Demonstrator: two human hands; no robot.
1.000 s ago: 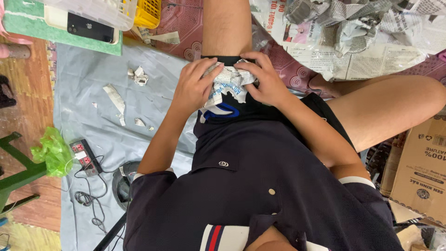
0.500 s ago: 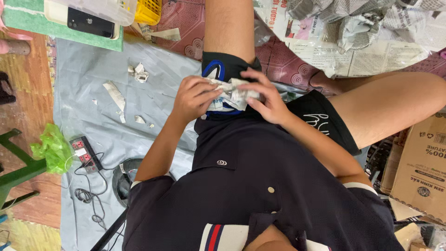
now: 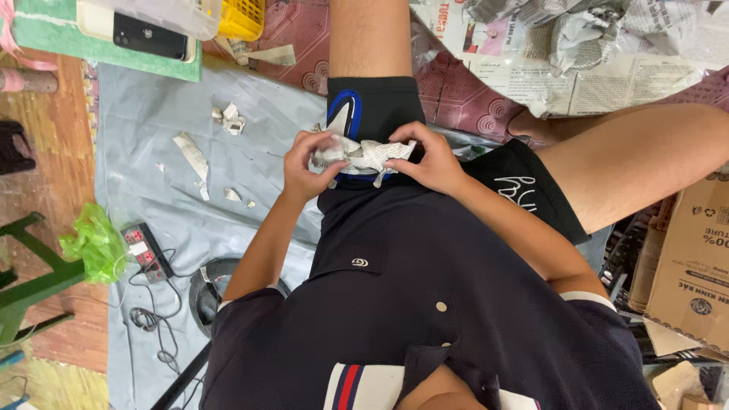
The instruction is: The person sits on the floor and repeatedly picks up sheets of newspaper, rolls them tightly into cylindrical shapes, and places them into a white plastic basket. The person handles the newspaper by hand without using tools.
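Both hands' grip — left hand (image 3: 305, 168), right hand (image 3: 435, 161) — pinches crumpled, printed grey-white newspaper wad (image 3: 363, 156).

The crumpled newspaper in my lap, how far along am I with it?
Done: torn scraps lie on the grey sheet. In hand: the left hand and right hand pinch a crumpled newspaper piece. Left: a newspaper pile sits beyond the knee.
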